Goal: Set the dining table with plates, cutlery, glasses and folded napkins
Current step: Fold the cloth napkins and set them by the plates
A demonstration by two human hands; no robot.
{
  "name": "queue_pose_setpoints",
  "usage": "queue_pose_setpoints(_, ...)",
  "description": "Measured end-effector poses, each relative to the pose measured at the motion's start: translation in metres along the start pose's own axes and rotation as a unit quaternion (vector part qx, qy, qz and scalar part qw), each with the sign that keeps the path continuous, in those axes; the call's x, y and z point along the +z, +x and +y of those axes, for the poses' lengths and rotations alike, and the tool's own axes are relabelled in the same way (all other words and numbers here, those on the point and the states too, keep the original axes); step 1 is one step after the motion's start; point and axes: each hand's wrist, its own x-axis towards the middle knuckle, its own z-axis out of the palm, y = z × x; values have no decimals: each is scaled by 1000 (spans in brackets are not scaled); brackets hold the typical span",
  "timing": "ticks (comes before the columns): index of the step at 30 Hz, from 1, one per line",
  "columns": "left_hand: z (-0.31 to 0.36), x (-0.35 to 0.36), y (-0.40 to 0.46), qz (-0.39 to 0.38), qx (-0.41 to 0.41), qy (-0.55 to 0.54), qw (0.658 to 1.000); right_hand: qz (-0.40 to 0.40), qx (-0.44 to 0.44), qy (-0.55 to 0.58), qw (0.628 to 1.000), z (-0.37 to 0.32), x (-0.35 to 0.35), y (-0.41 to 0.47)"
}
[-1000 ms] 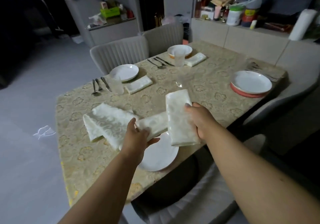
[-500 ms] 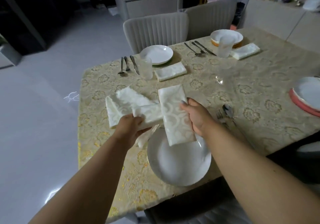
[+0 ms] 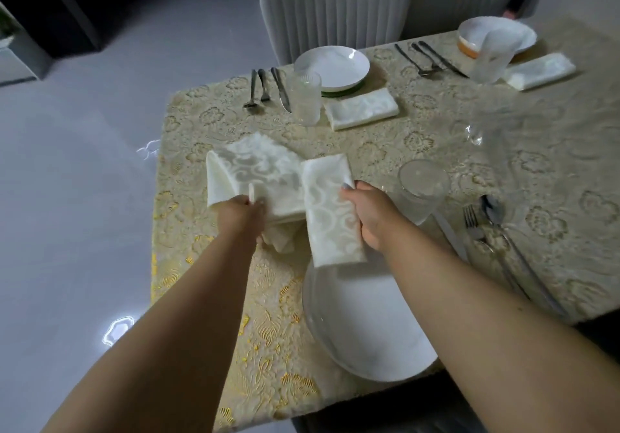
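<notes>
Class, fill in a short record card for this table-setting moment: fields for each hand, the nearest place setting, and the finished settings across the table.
left hand: grips loosely bunched cream patterned cloth napkin
right hand: grips folded cream patterned napkin, above near plate's far edge
near setting: large white round plate, clear ribbed glass, steel fork and spoon on its right
far settings: two, each with white plate, cutlery, glass, folded napkin
surface: gold floral tablecloth

A cream damask folded napkin [image 3: 330, 213] is held upright above the white plate [image 3: 365, 325].
</notes>
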Motion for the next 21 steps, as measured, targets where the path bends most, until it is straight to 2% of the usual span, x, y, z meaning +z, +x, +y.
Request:
queue_pose_setpoints(2, 1, -14, 12, 60, 33, -9, 998, -12, 3, -4, 1000, -2, 16, 7)
queue_pose_setpoints(5, 9, -35, 28, 101, 39, 12, 994, -26, 5, -10, 1000, -8, 42, 17)
queue_pose_setpoints(8, 12, -45, 30, 151, 29, 180, 972, -25, 6, -18, 1000, -13, 54, 23)
queue_pose_setpoints(9, 12, -44, 26, 159, 48, 193, 967, -18, 1, -26, 1000, -16, 52, 24)
queue_pose_setpoints(10, 11, -40, 22, 151, 73, 172, 971, -8, -4, -38, 999, -19, 48, 24)
queue_pose_setpoints(12, 7, -23, 9, 97, 97, 25, 990, 12, -11, -75, 997, -27, 34, 22)
queue_pose_setpoints(14, 1, -2, -8, 9, 50, -137, 989, 30, -10, -125, 992, -35, 14, 17)
queue_pose_setpoints(15, -4, 10, -16, -16, 25, -170, 985, 36, -10, -148, 988, -39, 4, 12)
queue_pose_setpoints(18, -18, 42, -32, -11, 8, -56, 998, 48, -34, -175, 983, -47, -25, -3)
queue_pose_setpoints(21, -22, 56, -38, -32, 5, -9, 999, 70, -72, -168, 981, -57, -49, -19)
